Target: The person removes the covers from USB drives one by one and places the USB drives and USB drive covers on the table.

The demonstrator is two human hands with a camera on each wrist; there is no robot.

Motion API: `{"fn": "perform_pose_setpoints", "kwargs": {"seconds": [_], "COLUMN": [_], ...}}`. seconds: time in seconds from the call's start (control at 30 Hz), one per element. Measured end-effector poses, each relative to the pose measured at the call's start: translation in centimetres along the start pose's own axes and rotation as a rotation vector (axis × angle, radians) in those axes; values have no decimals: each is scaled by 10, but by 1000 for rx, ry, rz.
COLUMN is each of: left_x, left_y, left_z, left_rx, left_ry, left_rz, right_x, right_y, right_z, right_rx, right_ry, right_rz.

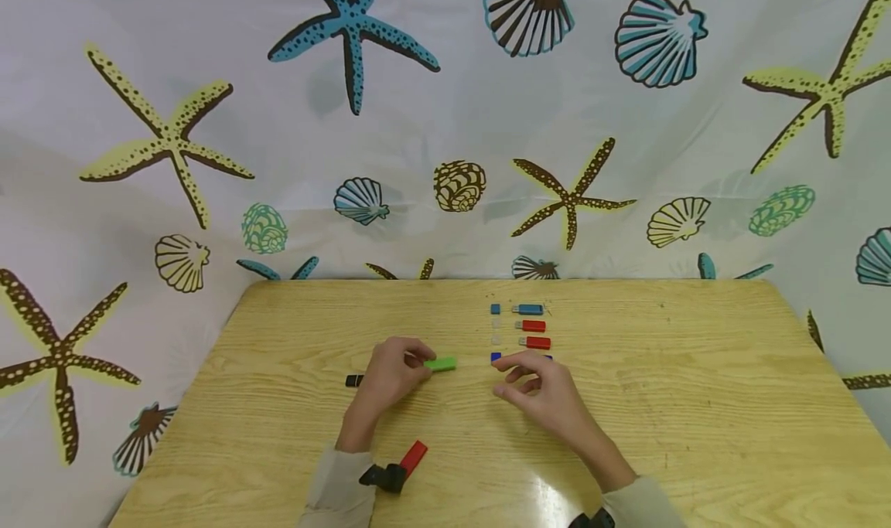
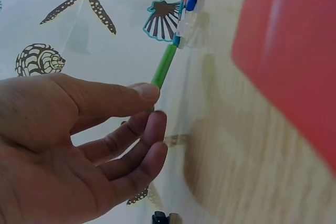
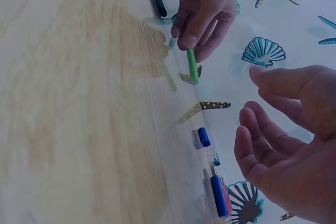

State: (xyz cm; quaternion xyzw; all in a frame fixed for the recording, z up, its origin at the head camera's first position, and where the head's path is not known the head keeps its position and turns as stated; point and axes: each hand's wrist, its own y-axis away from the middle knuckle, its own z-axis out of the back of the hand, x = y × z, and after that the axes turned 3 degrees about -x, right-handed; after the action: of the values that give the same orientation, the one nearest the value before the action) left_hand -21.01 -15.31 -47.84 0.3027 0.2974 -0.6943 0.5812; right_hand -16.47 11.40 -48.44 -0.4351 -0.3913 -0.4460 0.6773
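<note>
Between thumb and fingertips my left hand (image 1: pixel 393 372) pinches one end of a bright green USB stick (image 1: pixel 442 364), held just above the wooden table. Its other end points right, toward my right hand (image 1: pixel 546 393). That hand hovers with loosely bent fingers, thumb and fingertips apart, holding nothing. Close beyond its fingertips lies a dark blue cap (image 1: pixel 496 357). The right wrist view shows a blue USB stick (image 3: pixel 219 195) in line with the cap; in the head view my right hand mostly hides this stick.
Farther back lie a lighter blue USB stick (image 1: pixel 530 309) with its cap (image 1: pixel 495 308) apart, and two red USB sticks (image 1: pixel 534 326) beside small clear caps (image 1: pixel 496 340). Left of my left hand is a black USB stick (image 1: pixel 353 380). Another red stick (image 1: pixel 414 457) lies near my left wrist.
</note>
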Motion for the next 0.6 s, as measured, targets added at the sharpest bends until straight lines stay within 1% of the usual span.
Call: {"fn": "perform_pose_setpoints", "kwargs": {"seconds": [0.17,0.33,0.6], "left_x": [-6,-18,-33], "left_y": [2,4,7], "left_z": [1,-1,-10], "left_rx": [19,55,104], "left_ry": [77,125,148], "left_rz": [-7,-42,-185], "right_x": [0,-1,2], "right_y": [-1,-1,-1], "right_z": [-3,-4,-4], "right_rx": [11,11,1], "right_ry": [1,2,7], "right_rz": [15,25,70]}}
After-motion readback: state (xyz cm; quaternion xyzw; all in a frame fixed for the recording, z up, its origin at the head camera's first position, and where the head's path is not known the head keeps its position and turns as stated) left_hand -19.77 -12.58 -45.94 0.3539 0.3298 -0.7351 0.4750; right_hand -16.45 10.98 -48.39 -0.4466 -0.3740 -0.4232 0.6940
